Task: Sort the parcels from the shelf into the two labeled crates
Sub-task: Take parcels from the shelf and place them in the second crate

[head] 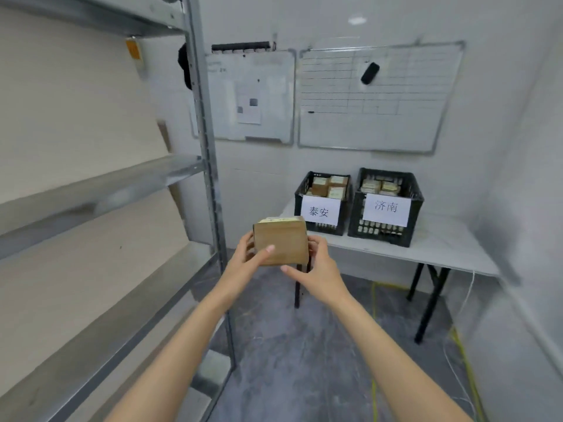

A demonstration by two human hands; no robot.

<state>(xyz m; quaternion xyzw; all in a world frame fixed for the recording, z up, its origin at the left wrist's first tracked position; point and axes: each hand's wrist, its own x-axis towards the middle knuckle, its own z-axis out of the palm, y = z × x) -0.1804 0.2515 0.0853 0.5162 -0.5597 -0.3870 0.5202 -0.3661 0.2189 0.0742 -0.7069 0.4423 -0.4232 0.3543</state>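
A tall metal shelf is seen to the left of the fingers. Beyond the fingers and to their right, a white worktop carries two black crates side by side. The 泰安 crate is the nearer to the fingers and the 济南 crate stands further right. Both are seen to hold many small boxes.

A small brown cardboard parcel is held in the air between both hands, short of the worktop. The left hand is wrapped round its left edge with the thumb laid on the near face. The right hand is curled behind its right edge with the thumb under the lower corner.

The parcel is judged light and stiff, with dry card faces unlikely to slip. A label is seen on the upper face but cannot be read. The parcel is best taken by its opposite side faces, as here, so that the label is left uncovered.
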